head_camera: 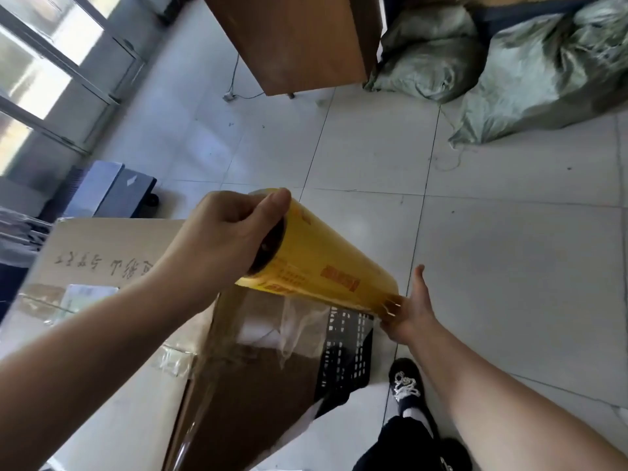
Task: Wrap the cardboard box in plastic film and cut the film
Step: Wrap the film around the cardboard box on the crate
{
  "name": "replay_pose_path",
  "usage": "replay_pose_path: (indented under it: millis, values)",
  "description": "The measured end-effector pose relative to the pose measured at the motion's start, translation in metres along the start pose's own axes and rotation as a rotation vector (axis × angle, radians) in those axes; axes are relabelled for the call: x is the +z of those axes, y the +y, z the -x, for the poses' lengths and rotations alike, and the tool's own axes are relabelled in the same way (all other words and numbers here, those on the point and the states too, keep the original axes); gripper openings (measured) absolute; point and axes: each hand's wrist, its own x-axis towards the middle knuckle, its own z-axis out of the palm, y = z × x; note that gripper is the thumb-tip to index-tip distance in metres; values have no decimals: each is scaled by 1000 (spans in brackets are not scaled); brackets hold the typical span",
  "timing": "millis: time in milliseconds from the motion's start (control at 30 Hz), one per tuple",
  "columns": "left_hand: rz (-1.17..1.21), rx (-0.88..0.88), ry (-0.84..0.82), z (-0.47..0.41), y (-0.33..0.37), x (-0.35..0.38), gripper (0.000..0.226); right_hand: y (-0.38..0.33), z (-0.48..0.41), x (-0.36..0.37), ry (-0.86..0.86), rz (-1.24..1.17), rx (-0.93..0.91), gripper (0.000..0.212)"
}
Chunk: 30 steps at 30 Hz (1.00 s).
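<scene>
From the head view, the left hand (227, 229) and right hand (409, 309) each clamp an end of the yellow film roll (323, 263) above the cardboard box (112, 263), where slack risks wrinkling the film (258, 365).

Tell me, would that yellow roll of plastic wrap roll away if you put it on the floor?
Probably. The yellow roll is a smooth round tube, and the tiled floor looks hard and flat. It seems stiff, since each hand, left hand and right hand, holds only one end without it sagging. The film hanging off looks floppy.
</scene>
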Motion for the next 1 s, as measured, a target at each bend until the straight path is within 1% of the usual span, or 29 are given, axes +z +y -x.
replay_pose_path:
  millis: [100,133,267,367,400,433,500,567,600,700,733,867,933,1000]
  values:
    - [5,-9,-32,-15,-1,1,91,-14,-10,10,-3,0,11,85]
    - [6,-20,-30,-18,0,1,91,-19,-12,13,-9,-4,17,85]
    - [-27,-27,-54,-31,5,-1,94,-34,-16,29,-29,6,23,100]
    - [-178,33,-51,-38,12,-3,92,-43,-22,38,-37,11,32,102]
    - [-224,62,-43,-39,14,-3,89,-46,-25,40,-40,12,37,101]
    - [-261,98,-29,-41,15,-3,82,-49,-27,41,-50,22,39,100]
    - [-312,170,2,-45,16,-3,69,-58,-31,42,-90,39,46,92]
    - [-344,211,-7,-49,16,-3,61,-67,-36,43,-114,40,86,84]
    - [-357,233,-20,-51,16,-3,58,-70,-38,43,-125,52,108,86]
    - [-352,269,-53,-54,16,-3,53,-80,-47,46,-163,154,156,110]
    - [-335,261,-54,-56,16,-3,53,-82,-49,48,-175,176,172,112]
    - [-299,190,-29,-61,20,-6,56,-95,-55,55,-224,214,189,105]
    - [-316,174,-5,-62,22,-6,55,-99,-59,57,-234,234,187,106]
    - [-302,147,19,-65,21,-5,62,-101,-65,59,-238,242,195,108]
